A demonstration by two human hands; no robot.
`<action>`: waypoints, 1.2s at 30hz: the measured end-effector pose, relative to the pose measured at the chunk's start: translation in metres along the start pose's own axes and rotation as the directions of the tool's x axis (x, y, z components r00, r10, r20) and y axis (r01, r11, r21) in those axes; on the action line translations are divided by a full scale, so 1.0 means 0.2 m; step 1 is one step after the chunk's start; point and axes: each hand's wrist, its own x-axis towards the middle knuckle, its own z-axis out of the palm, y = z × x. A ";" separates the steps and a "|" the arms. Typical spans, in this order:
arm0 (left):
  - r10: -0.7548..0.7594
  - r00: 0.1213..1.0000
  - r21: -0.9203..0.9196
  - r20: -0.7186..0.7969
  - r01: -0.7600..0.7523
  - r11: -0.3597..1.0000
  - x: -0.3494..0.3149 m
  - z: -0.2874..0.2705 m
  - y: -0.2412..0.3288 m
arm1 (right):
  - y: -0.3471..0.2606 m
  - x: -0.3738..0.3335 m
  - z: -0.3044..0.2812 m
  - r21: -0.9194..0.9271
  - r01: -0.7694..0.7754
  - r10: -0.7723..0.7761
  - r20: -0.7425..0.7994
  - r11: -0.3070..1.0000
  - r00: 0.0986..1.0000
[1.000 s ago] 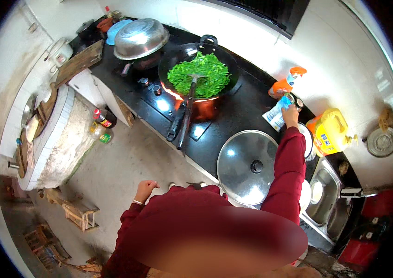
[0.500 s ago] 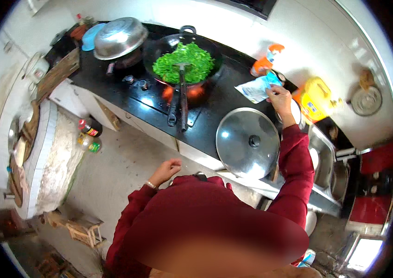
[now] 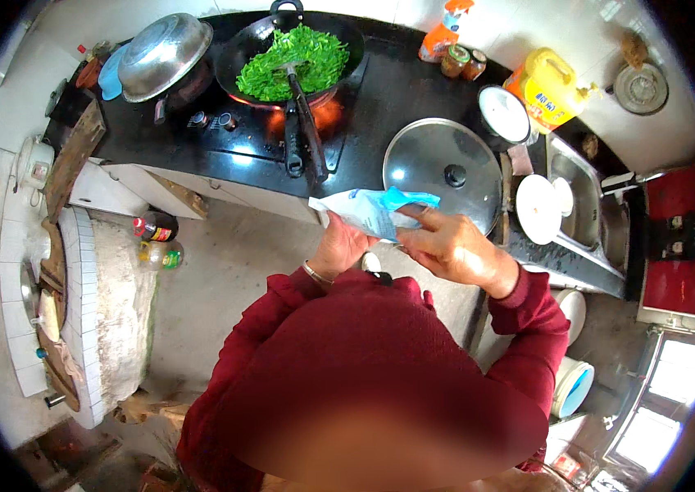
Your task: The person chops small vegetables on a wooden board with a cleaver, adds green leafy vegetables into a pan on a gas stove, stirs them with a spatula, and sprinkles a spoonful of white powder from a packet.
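In front of my body, over the counter's front edge, I hold a white and blue plastic packet (image 3: 366,213) in both hands. My right hand (image 3: 450,246) grips it at its blue end, fingers closed on the film. My left hand (image 3: 339,248) supports its other end from below, the fingers partly hidden by the packet. Beyond them, a black wok (image 3: 237,53) full of chopped green vegetables (image 3: 298,61) stands over a lit burner. A spatula (image 3: 305,119) rests in the greens, its dark handle pointing toward me.
A glass lid (image 3: 425,156) lies on the black counter just past my right hand. Farther right are a lidded pot (image 3: 503,115), a yellow oil jug (image 3: 548,86), small jars (image 3: 456,61), a spray bottle (image 3: 443,33) and a sink (image 3: 579,176). A metal basin (image 3: 165,56) sits left of the wok.
My right hand has brought the packet from the back right of the counter toward my body. My left hand has risen to meet it and now holds it too. The view has shifted.
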 end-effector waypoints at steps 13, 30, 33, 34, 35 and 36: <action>0.203 0.972 0.103 -0.121 -0.191 0.976 -0.27 -0.07 0.25 | -0.07 0.26 0.05 -0.109 0.156 -0.160 -0.030 0.982 0.987; 0.613 0.756 0.922 0.232 -0.372 0.110 -0.44 0.18 0.55 | 0.11 0.36 0.23 -0.118 0.192 -0.190 0.025 0.974 0.981; 0.685 0.727 0.814 -0.042 -0.372 0.445 -0.40 0.14 0.57 | 0.09 0.39 0.25 -0.021 0.189 -0.190 -0.029 0.982 0.981; 0.710 0.700 0.804 -0.083 -0.374 0.462 -0.41 0.10 0.54 | 0.09 0.39 0.25 -0.038 0.185 -0.186 -0.020 0.982 0.982; 0.729 0.674 0.792 -0.123 -0.376 0.482 -0.41 0.11 0.54 | 0.09 0.38 0.26 -0.055 0.177 -0.178 -0.013 0.983 0.984; 0.745 0.646 0.778 -0.165 -0.379 0.501 -0.41 0.11 0.53 | 0.09 0.38 0.26 -0.073 0.168 -0.169 -0.005 0.983 0.986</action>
